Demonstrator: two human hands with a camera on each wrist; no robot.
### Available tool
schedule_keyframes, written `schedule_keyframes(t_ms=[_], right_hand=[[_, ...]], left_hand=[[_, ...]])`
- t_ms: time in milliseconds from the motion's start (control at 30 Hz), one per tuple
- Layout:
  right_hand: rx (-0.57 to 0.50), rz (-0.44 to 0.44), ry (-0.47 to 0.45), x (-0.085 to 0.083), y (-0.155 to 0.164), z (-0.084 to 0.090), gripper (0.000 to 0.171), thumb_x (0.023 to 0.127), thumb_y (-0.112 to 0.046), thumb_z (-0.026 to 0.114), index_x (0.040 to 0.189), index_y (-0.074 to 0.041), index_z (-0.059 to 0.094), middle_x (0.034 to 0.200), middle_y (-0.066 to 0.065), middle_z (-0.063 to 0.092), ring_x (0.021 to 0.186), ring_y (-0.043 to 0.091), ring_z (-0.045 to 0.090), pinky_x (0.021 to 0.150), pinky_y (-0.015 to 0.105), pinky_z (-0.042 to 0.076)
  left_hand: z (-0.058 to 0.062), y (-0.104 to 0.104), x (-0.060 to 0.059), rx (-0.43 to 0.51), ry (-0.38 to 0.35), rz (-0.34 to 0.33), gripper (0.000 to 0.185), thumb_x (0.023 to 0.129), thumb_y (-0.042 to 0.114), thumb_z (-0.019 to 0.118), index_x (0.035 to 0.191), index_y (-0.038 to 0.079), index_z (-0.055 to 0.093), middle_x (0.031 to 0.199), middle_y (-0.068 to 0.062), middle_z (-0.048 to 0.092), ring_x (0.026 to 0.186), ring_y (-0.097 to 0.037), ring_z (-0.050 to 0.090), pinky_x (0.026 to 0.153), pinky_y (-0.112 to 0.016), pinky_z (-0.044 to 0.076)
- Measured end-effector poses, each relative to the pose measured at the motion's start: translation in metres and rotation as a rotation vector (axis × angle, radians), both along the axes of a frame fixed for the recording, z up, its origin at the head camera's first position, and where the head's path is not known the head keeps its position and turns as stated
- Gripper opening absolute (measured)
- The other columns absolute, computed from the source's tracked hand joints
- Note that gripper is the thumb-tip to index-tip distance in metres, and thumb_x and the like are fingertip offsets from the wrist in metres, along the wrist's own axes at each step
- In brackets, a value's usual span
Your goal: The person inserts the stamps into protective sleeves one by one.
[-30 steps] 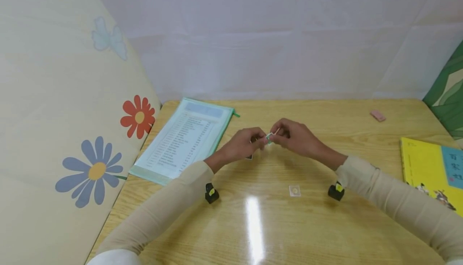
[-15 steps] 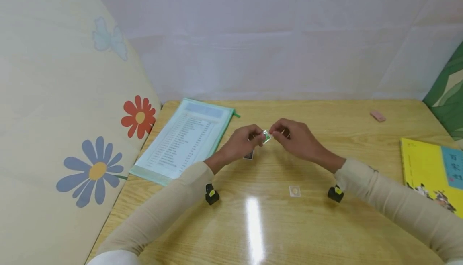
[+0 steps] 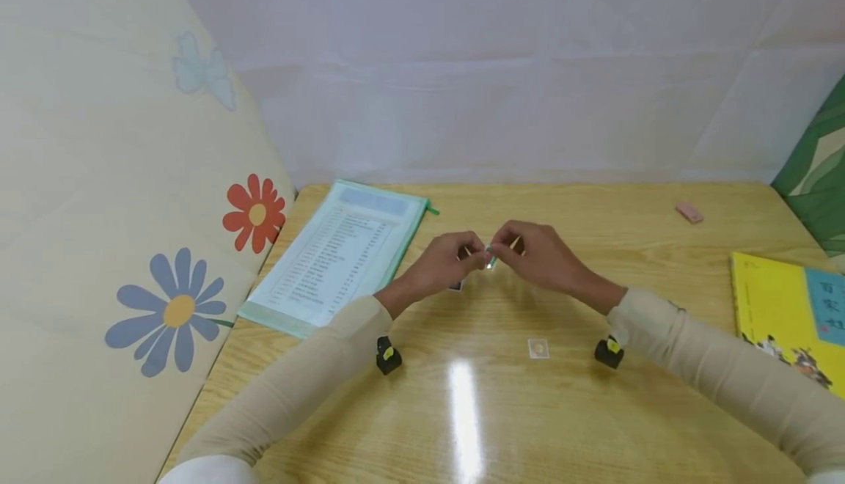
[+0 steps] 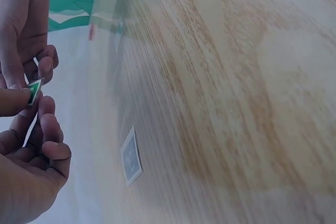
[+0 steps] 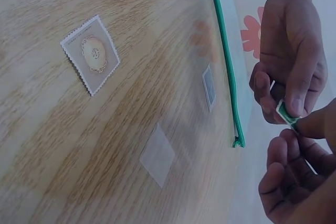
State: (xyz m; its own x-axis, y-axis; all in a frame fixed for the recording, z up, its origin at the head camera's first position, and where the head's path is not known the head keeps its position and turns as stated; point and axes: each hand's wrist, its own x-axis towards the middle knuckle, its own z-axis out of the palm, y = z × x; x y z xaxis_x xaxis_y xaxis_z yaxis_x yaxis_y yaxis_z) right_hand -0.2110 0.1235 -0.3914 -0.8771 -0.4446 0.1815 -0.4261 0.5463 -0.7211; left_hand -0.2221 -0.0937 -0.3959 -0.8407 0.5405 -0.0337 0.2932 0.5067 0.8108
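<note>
Green-edged stamp (image 3: 491, 257) sits pinched between left hand (image 3: 444, 264) and right hand (image 3: 538, 253) above the table (image 3: 594, 411), turned edge-on where half a second ago its face showed, so the handling goes on. Left wrist: left thumb clamps the stamp (image 4: 34, 90); its design is unreadable. Right wrist: both hands pinch the stamp (image 5: 286, 113); another stamp (image 5: 90, 54) lies flat, well apart.

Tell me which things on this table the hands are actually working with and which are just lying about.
In hand:
left hand and right hand, both pinching one small green stamp

Lying about:
grey stamp on the table
tan stamp
clear square
green document folder
pink eraser
yellow book
</note>
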Motion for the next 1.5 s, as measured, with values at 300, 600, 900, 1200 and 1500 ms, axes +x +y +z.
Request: schedule_keyframes(t_ms=[300,600,900,1200,1500], right_hand=[[0.082,0.030,-0.096,-0.003,-0.002,-0.007,0.013,0.103,-0.024,0.062,0.105,-0.015,0.070,0.097,-0.001,0.069,0.076,0.015,0.063,0.066,0.035,0.053],[0.254,0.057,-0.167,-0.016,-0.003,-0.032,0.012,0.100,-0.024,0.066,0.099,-0.014,0.073,0.093,-0.005,0.071,0.084,0.013,0.064,0.078,0.038,0.053],[0.282,0.041,-0.075,-0.016,0.010,-0.026,0.012,0.101,-0.026,0.064,0.105,-0.015,0.068,0.093,-0.004,0.066,0.082,0.013,0.062,0.071,0.034,0.052],[0.652,0.288,-0.085,0.029,0.031,0.004,0.012,0.096,-0.024,0.070,0.104,-0.015,0.067,0.095,-0.005,0.057,0.080,0.010,0.056,0.069,0.032,0.052],[0.721,0.275,-0.030,0.072,0.027,-0.008,0.029,0.086,-0.026,0.079,0.095,-0.008,0.058,0.087,0.000,0.049,0.074,0.014,0.047,0.060,0.032,0.046]], left_hand=[[-0.001,-0.002,0.002,-0.147,-0.035,0.007,0.021,0.105,0.030,0.057,0.112,0.013,0.067,0.103,-0.003,0.068,0.075,-0.023,0.065,0.062,-0.032,0.051],[-0.004,-0.001,0.002,-0.179,-0.011,0.057,0.017,0.104,0.025,0.058,0.112,0.011,0.065,0.102,0.000,0.065,0.082,-0.015,0.064,0.072,-0.033,0.053],[-0.008,0.006,-0.002,-0.239,0.044,0.007,0.016,0.105,0.026,0.058,0.106,0.013,0.067,0.099,0.003,0.066,0.081,-0.012,0.062,0.072,-0.031,0.052],[-0.007,0.011,-0.001,-0.224,0.108,-0.057,0.011,0.103,0.021,0.061,0.101,0.014,0.068,0.095,0.004,0.066,0.079,-0.012,0.061,0.068,-0.030,0.051],[-0.012,0.016,0.000,-0.205,0.118,-0.091,0.012,0.103,0.023,0.061,0.101,0.014,0.068,0.094,0.005,0.066,0.077,-0.011,0.060,0.067,-0.029,0.050]])
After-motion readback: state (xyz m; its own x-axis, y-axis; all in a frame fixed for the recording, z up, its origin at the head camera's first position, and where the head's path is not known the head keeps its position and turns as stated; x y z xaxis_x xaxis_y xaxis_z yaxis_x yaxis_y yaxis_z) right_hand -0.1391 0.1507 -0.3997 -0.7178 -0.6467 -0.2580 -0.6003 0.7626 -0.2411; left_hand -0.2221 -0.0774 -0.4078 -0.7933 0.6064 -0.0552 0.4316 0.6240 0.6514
